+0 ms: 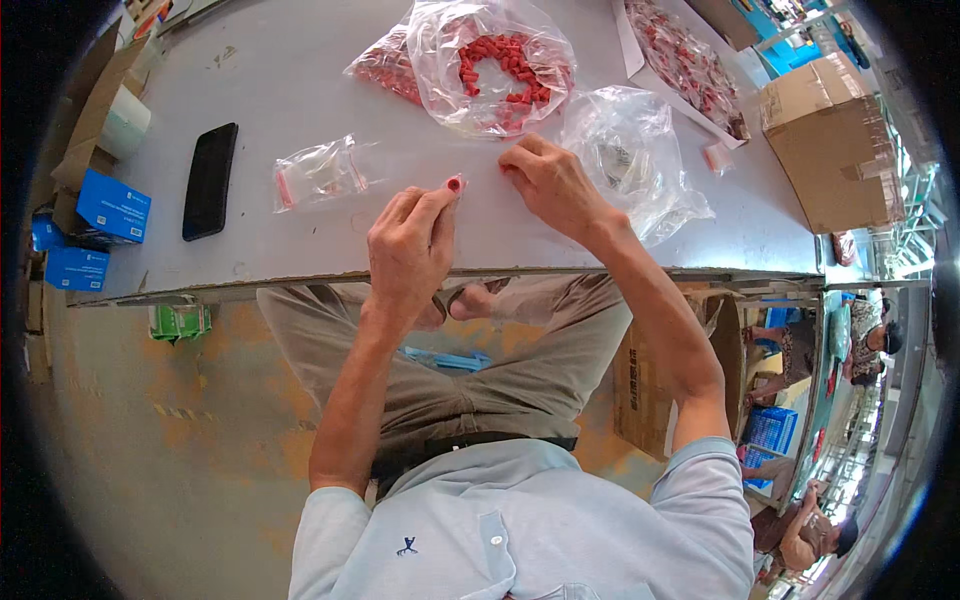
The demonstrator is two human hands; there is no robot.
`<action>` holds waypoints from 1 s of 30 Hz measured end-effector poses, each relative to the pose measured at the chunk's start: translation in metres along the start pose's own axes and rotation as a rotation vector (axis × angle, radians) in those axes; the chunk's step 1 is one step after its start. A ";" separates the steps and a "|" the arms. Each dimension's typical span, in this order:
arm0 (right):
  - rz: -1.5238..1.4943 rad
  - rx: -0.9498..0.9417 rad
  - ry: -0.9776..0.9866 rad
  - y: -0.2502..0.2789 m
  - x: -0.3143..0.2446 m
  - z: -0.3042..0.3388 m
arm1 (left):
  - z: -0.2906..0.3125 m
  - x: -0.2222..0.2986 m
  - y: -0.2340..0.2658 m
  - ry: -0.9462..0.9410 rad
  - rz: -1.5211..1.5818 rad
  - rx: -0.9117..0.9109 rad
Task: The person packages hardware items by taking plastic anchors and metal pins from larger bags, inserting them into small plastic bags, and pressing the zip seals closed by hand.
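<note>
My left hand (412, 240) is pinched round a small red tube-shaped piece (454, 184), its round opening turned up; a sliver of clear plastic seems to show beside it. To its right, my right hand (560, 190) has thumb and fingers pressed together just above the table; what they hold, if anything, is too small to make out. Beyond the hands lies an open clear plastic bag (440, 95) with a ring of similar red pieces (515, 62) inside. Small clear zip bags (318, 175) lie left of my left hand. A crumpled clear bag (630, 150) rests by my right wrist.
A black phone (210, 182) and blue boxes (112, 207) are on the table's left. At the back right lies a tray of bagged red pieces (685, 62), with a cardboard box (830, 140) beside it. Other people (812, 540) are far off at right.
</note>
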State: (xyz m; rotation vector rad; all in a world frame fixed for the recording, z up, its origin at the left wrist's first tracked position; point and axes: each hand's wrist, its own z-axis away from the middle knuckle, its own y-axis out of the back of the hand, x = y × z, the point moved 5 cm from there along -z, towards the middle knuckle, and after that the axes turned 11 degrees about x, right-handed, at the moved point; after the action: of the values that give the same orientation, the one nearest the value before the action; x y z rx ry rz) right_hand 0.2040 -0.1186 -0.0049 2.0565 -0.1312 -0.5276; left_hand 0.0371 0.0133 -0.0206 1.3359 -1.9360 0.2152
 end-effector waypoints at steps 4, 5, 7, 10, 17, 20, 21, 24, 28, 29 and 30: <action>-0.224 0.107 -0.068 0.022 -0.029 -0.014 | 0.002 -0.003 0.003 -0.013 -0.049 -0.004; -0.230 0.104 -0.061 0.034 -0.035 -0.023 | 0.001 0.002 0.002 -0.027 -0.022 0.003; -0.225 0.434 0.022 0.076 -0.049 -0.036 | 0.000 0.005 0.001 -0.045 0.007 0.007; -0.080 0.526 0.070 0.072 -0.044 -0.063 | 0.001 0.000 0.005 -0.023 0.032 0.025; -0.373 0.042 -0.218 0.016 -0.062 -0.032 | -0.007 -0.004 0.010 0.177 0.163 -0.027; -0.420 -0.003 -0.129 0.003 -0.063 -0.035 | -0.007 -0.018 0.014 0.321 0.293 -0.068; -0.495 -0.042 -0.169 0.002 -0.062 -0.034 | -0.005 -0.025 0.014 0.412 0.362 -0.094; -0.652 -0.098 -0.235 -0.006 -0.052 -0.029 | -0.008 -0.020 0.008 0.410 0.431 -0.198; -0.927 -0.043 -0.315 -0.015 -0.048 -0.023 | -0.002 -0.025 0.006 0.437 0.559 -0.127; -0.931 -0.043 -0.318 -0.015 -0.051 -0.021 | -0.004 -0.021 0.013 0.336 0.490 -0.035; -0.822 0.132 -0.266 -0.005 -0.052 -0.020 | -0.005 -0.017 0.019 0.233 0.420 0.055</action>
State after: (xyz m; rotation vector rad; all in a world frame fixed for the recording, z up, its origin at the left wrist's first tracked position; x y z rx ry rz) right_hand 0.1646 -0.0842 0.0158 2.1047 0.5624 -1.3193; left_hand 0.0255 0.0363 -0.0232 0.8781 -1.9976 0.6048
